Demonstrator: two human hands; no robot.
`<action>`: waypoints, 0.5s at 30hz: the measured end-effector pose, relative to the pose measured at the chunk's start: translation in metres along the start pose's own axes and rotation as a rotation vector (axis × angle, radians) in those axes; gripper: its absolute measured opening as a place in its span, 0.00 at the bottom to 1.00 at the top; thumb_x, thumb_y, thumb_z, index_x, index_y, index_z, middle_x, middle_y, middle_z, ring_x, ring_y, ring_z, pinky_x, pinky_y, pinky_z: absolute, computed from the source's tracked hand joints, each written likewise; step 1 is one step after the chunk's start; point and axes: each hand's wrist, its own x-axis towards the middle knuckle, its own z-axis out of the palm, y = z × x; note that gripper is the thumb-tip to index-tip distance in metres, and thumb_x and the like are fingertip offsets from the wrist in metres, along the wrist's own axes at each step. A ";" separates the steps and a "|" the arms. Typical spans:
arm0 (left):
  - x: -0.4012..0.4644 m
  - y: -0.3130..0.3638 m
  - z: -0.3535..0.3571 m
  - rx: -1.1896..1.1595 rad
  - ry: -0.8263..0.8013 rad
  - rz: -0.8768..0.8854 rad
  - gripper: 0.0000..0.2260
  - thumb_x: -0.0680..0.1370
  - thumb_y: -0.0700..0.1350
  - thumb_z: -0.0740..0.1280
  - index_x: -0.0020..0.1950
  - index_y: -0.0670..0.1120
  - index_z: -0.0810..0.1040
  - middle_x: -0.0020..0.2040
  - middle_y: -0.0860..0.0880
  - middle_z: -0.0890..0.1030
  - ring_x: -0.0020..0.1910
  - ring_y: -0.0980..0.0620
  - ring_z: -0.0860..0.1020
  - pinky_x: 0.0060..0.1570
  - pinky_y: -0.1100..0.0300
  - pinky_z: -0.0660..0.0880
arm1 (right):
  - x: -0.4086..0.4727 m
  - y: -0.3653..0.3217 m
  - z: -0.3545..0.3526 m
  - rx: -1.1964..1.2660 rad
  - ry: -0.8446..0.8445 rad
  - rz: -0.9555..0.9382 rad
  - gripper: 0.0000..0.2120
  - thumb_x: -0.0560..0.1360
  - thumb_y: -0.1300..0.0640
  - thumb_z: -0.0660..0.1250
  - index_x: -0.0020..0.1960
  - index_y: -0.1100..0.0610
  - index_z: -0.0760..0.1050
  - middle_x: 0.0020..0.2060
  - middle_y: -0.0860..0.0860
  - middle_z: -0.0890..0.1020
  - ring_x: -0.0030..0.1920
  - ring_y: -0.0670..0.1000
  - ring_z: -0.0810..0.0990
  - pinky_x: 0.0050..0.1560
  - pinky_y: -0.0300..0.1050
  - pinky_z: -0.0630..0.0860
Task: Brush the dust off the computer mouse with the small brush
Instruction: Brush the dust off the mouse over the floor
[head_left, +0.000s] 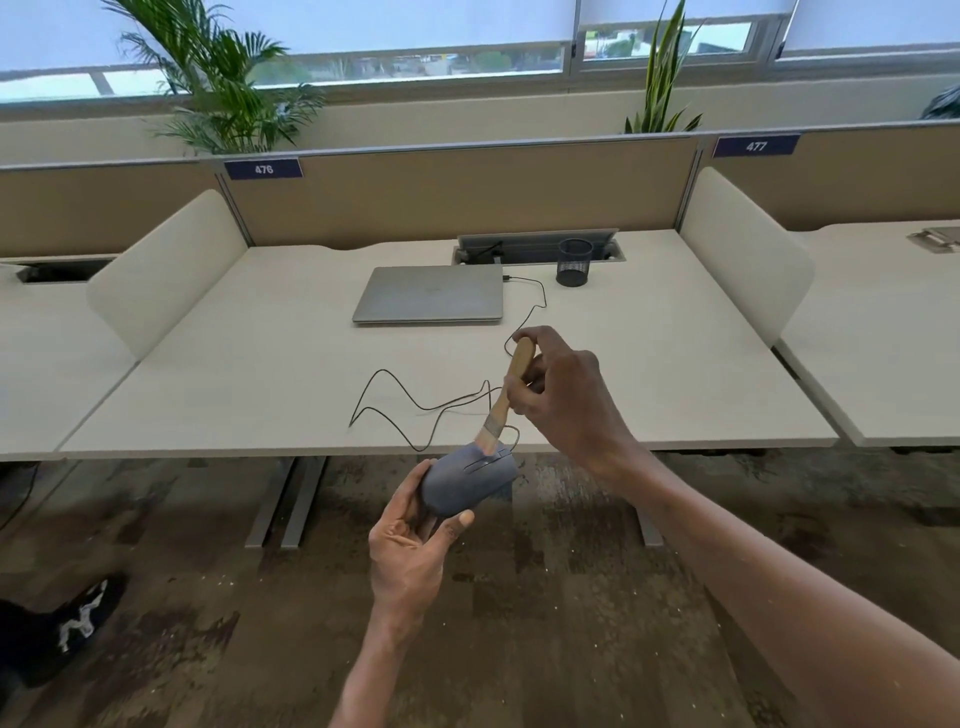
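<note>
near the lower centre of the frame, my left hand (410, 540) kept a grip on the grey computer mouse (467, 480), lifted off the worktop (260, 374) edge. my right hand (561, 400) clenched the small brush (506, 400) (wooden handle), bristles touching the mouse's top. its cable (405, 400) trailed toward the closed laptop (431, 293).

Open-plan office: numbered labels (263, 169) on partition (457, 192), rows of table (260, 338) w/ dividers, closed laptop (430, 294), mesh pen cup (574, 262).
</note>
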 end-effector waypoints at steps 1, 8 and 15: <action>0.000 0.000 0.001 0.002 -0.002 -0.001 0.32 0.67 0.35 0.77 0.70 0.48 0.75 0.64 0.47 0.82 0.65 0.48 0.79 0.59 0.59 0.78 | 0.000 0.002 0.001 -0.003 -0.001 0.013 0.18 0.77 0.63 0.72 0.65 0.59 0.73 0.39 0.56 0.83 0.37 0.56 0.84 0.40 0.55 0.82; -0.001 0.005 0.001 0.000 -0.004 -0.006 0.31 0.68 0.35 0.76 0.69 0.49 0.75 0.64 0.48 0.82 0.65 0.50 0.80 0.58 0.61 0.79 | 0.001 0.016 -0.008 -0.090 0.061 0.056 0.17 0.76 0.65 0.71 0.64 0.62 0.73 0.38 0.56 0.83 0.36 0.56 0.85 0.40 0.56 0.83; -0.004 0.009 0.002 -0.018 -0.004 0.001 0.31 0.67 0.34 0.76 0.69 0.46 0.75 0.63 0.48 0.82 0.65 0.50 0.79 0.59 0.60 0.78 | -0.006 0.023 -0.009 -0.009 0.032 0.161 0.16 0.75 0.67 0.71 0.62 0.63 0.73 0.38 0.57 0.83 0.36 0.55 0.85 0.39 0.56 0.83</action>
